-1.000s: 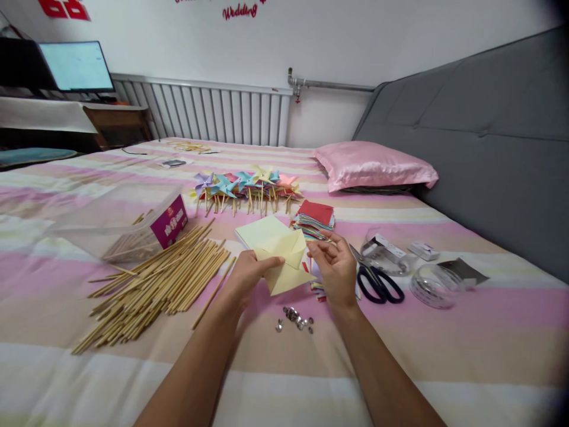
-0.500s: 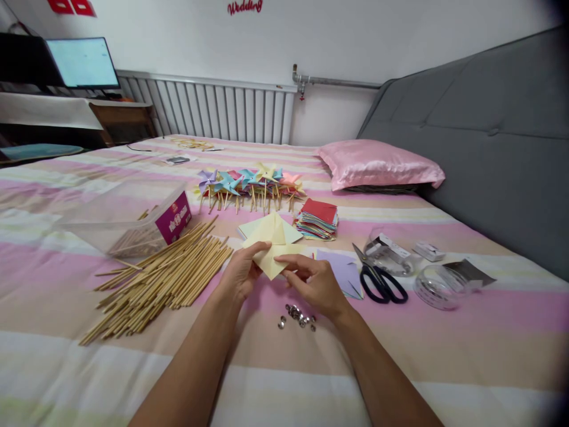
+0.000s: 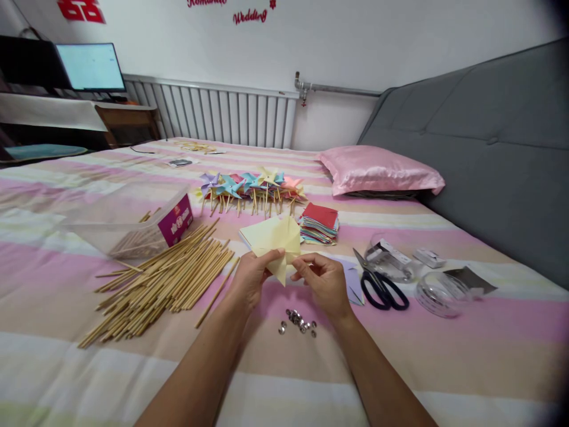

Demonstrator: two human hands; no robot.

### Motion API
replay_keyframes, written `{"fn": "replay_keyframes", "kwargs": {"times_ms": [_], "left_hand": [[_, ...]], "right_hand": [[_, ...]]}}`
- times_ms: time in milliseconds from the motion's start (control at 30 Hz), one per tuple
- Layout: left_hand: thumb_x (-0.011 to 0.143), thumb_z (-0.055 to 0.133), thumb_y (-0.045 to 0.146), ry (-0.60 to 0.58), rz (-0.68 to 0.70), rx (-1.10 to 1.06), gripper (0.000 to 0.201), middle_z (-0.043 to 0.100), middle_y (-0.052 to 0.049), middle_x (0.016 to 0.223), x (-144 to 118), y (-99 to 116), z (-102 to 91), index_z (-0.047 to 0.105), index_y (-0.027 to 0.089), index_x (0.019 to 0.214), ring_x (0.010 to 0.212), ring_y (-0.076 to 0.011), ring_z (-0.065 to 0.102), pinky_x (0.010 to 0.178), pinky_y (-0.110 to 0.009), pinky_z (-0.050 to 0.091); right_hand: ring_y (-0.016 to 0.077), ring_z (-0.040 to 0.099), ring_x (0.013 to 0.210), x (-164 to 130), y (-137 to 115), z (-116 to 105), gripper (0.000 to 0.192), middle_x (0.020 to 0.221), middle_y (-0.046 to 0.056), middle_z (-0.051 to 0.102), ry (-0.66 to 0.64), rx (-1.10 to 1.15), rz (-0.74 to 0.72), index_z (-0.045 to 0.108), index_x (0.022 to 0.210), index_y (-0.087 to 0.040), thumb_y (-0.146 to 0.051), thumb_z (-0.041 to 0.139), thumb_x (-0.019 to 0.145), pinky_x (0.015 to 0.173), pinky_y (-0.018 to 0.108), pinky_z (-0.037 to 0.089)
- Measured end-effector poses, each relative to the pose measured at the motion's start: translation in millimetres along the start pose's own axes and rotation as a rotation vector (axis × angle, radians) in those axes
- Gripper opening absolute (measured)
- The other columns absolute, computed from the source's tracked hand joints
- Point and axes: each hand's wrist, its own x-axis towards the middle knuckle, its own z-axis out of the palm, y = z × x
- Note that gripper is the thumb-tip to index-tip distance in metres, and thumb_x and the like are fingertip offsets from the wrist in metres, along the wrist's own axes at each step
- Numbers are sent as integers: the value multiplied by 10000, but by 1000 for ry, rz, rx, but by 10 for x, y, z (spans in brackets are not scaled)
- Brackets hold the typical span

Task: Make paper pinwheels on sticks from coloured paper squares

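Note:
A pale yellow paper square [image 3: 291,237] with cut, partly curled corners is held up in front of me. My left hand [image 3: 252,274] is closed on it, the thumb pressing a folded-in corner near the middle. On its right side, my right hand [image 3: 323,283] has thumb and fingertips pinched at the paper's edge. Behind it lies a stack of pale paper sheets [image 3: 255,232]. Small metal fasteners [image 3: 299,321] are scattered on the bedsheet below my hands. Purple paper [image 3: 353,281] lies partly hidden beside my right hand.
Wooden sticks [image 3: 169,284] lie in a heap at left, by a clear plastic box [image 3: 120,237]. Finished pinwheels [image 3: 249,187] and stacked coloured paper [image 3: 319,224] sit farther back. On the right are black-handled scissors [image 3: 380,287], round clear containers [image 3: 442,295] and a pink pillow [image 3: 382,169].
The yellow paper has turned and shifted slightly right, with its corner now folded in under my left thumb. A single stick beside my left forearm has come into view.

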Motion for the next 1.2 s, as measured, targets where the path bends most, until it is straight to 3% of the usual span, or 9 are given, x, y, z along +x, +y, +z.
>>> {"fn": "replay_keyframes", "kwargs": {"times_ms": [267,500,1033,1200], "left_hand": [[575,770,249,-57,74,33,312,705,-83,826,-5,-32,39,710,105,846,707,-165,613,644,-262,455],[553,779,270,-57,106,78,309,706,-68,780,-8,-47,50,727,114,814,640,-144,591,594,-242,432],[503,805,310,-34,145,126,326,705,-84,744,23,-81,76,734,98,740,626,-168,596,587,-257,436],[552,784,291,-62,120,135,303,693,-70,718,12,-78,59,720,91,771,606,-156,585,561,-245,423]], "right_hand": [[162,664,527,-5,50,20,266,591,8,658,92,-18,41,645,747,-165,-431,653,751,455,206,445],[175,661,501,-19,39,35,289,624,13,644,164,-39,35,618,719,-164,-450,659,732,366,198,397],[156,646,497,-14,19,29,288,629,12,651,177,-78,24,628,701,-161,-444,657,739,431,213,446],[146,634,498,-18,40,41,283,650,4,632,172,-80,4,601,692,-165,-438,662,734,448,222,452]]}}
